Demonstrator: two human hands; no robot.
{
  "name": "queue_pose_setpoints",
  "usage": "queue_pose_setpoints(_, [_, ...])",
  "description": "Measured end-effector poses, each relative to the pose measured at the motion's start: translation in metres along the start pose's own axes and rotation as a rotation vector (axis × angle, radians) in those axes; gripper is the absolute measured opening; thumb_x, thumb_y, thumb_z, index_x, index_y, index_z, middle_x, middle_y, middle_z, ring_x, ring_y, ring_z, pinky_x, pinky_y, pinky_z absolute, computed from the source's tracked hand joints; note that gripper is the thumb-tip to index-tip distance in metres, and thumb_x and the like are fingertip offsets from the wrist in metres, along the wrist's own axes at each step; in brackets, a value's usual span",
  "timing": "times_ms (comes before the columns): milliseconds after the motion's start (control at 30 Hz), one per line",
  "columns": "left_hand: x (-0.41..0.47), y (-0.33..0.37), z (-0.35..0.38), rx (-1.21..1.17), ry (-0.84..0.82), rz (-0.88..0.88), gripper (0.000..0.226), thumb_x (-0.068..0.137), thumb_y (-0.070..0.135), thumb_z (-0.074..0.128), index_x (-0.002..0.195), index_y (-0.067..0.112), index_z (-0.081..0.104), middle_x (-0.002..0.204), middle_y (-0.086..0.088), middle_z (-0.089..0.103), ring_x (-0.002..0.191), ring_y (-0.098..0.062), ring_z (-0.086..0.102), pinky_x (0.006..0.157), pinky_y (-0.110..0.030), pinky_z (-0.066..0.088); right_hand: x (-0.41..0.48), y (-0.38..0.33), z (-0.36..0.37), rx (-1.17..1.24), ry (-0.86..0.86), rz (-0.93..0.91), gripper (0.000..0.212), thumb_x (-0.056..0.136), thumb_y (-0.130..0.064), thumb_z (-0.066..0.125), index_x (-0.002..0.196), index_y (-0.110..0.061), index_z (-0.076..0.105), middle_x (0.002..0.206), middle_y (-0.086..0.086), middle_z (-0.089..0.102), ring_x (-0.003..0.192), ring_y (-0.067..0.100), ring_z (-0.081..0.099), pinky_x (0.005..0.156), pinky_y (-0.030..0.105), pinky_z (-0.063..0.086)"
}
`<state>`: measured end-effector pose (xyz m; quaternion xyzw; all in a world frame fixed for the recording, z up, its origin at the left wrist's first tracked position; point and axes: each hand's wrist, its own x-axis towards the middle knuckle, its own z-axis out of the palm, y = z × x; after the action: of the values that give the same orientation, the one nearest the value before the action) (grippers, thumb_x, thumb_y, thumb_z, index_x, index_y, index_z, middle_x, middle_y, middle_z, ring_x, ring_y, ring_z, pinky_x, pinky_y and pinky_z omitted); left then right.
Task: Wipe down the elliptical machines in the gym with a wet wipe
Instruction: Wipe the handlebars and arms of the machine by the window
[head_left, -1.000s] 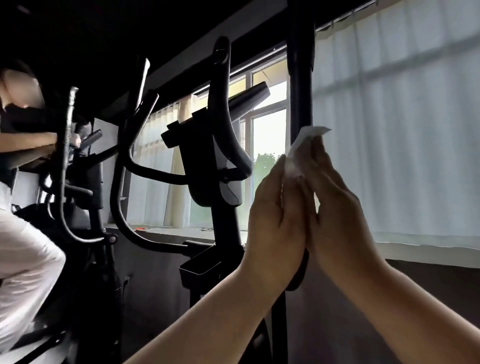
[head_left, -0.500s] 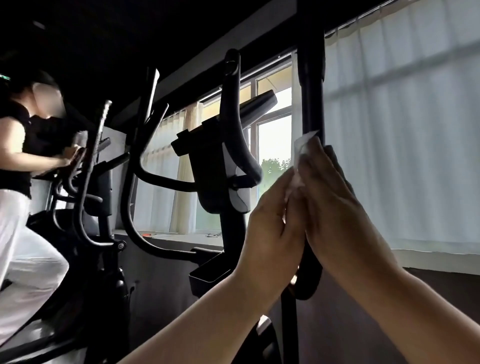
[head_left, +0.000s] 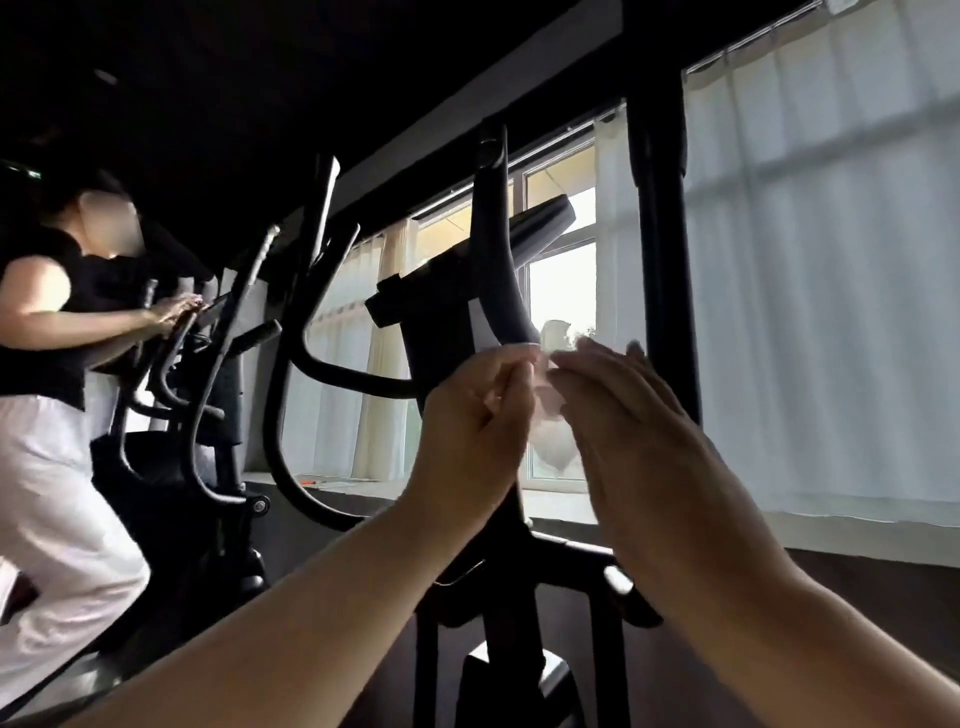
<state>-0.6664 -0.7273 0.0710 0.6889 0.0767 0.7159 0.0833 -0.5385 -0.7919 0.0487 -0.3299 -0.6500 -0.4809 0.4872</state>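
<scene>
Dim gym, backlit. White curtain covers most of the window. The black elliptical machine stands straight ahead, its upright handle bar just behind the hands. Another person is on the next machine at left.

Both forearms are raised. The left hand, fingers curled, pinches the wet wipe. The right hand has straight fingers at the wipe's edge, thumb hidden. The wipe hangs between the hands, off the bar.
</scene>
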Motion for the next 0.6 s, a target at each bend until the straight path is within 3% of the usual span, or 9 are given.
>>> queue_pose_setpoints(67, [0.022, -0.005, -0.003, 0.069, 0.043, 0.015, 0.025, 0.103, 0.009, 0.053, 0.114, 0.022, 0.071, 0.087, 0.020, 0.067, 0.085, 0.009, 0.063, 0.076, -0.009, 0.047, 0.019, -0.016, 0.015, 0.326, 0.123, 0.226, 0.032, 0.099, -0.001, 0.054, 0.120, -0.022, 0.067, 0.119, -0.025, 0.058, 0.116, -0.016, 0.047, 0.100, 0.000, 0.032])
queue_pose_setpoints(100, [0.032, -0.008, -0.004, 0.126, 0.072, 0.060, 0.025, 0.103, 0.010, 0.053, 0.120, 0.019, 0.070, 0.098, 0.017, 0.066, 0.096, 0.006, 0.062, 0.085, -0.013, 0.049, 0.029, -0.019, 0.027, 0.440, 0.182, 0.341, 0.028, 0.103, -0.006, 0.051, 0.114, -0.025, 0.067, 0.113, -0.027, 0.058, 0.109, -0.018, 0.050, 0.090, -0.002, 0.033])
queue_pose_setpoints(167, [0.053, -0.017, -0.006, 0.294, 0.135, 0.247, 0.029, 0.100, 0.010, 0.055, 0.126, 0.010, 0.067, 0.117, 0.002, 0.063, 0.114, -0.005, 0.058, 0.101, -0.028, 0.049, 0.048, -0.021, 0.052, 0.542, 0.292, 0.520, 0.022, 0.106, -0.013, 0.045, 0.108, -0.018, 0.067, 0.114, -0.014, 0.065, 0.109, -0.008, 0.056, 0.087, 0.001, 0.037])
queue_pose_setpoints(233, [0.073, -0.025, -0.006, 0.477, 0.094, 0.403, 0.035, 0.100, 0.014, 0.054, 0.133, 0.004, 0.063, 0.138, -0.012, 0.056, 0.131, -0.012, 0.047, 0.112, -0.028, 0.040, 0.064, -0.016, 0.072, 0.563, 0.429, 0.612, 0.027, 0.106, -0.014, 0.045, 0.118, -0.010, 0.069, 0.123, -0.003, 0.067, 0.115, 0.000, 0.055, 0.092, 0.000, 0.035])
queue_pose_setpoints(333, [0.094, -0.035, -0.010, 0.569, -0.119, 0.470, 0.040, 0.106, 0.012, 0.050, 0.145, 0.003, 0.052, 0.160, -0.014, 0.039, 0.151, -0.023, 0.030, 0.124, -0.032, 0.026, 0.078, -0.003, 0.097, 0.584, 0.526, 0.672, 0.032, 0.106, -0.013, 0.048, 0.132, -0.015, 0.066, 0.136, -0.003, 0.064, 0.125, 0.001, 0.053, 0.099, -0.002, 0.032])
queue_pose_setpoints(433, [0.100, -0.045, -0.019, 0.637, -0.207, 0.512, 0.044, 0.109, 0.018, 0.044, 0.151, 0.004, 0.045, 0.165, -0.007, 0.031, 0.157, -0.018, 0.017, 0.129, -0.034, 0.008, 0.078, 0.005, 0.117, 0.630, 0.428, 0.658, 0.035, 0.106, -0.021, 0.050, 0.140, -0.023, 0.060, 0.144, -0.009, 0.058, 0.133, 0.001, 0.052, 0.101, 0.003, 0.037])
queue_pose_setpoints(500, [0.101, -0.047, -0.025, 0.628, -0.242, 0.520, 0.046, 0.110, 0.022, 0.039, 0.153, 0.006, 0.043, 0.166, -0.002, 0.029, 0.157, -0.012, 0.013, 0.129, -0.037, 0.007, 0.071, 0.007, 0.124, 0.617, 0.411, 0.631, 0.036, 0.106, -0.025, 0.052, 0.141, -0.025, 0.059, 0.145, -0.010, 0.057, 0.132, -0.001, 0.051, 0.100, 0.001, 0.036])
queue_pose_setpoints(600, [0.100, -0.046, -0.028, 0.588, -0.264, 0.512, 0.050, 0.109, 0.029, 0.036, 0.153, 0.006, 0.042, 0.166, 0.000, 0.027, 0.156, -0.011, 0.011, 0.126, -0.022, 0.009, 0.058, 0.012, 0.134, 0.605, 0.403, 0.623, 0.038, 0.107, -0.025, 0.050, 0.144, -0.023, 0.056, 0.147, -0.010, 0.054, 0.134, 0.001, 0.050, 0.098, -0.003, 0.033])
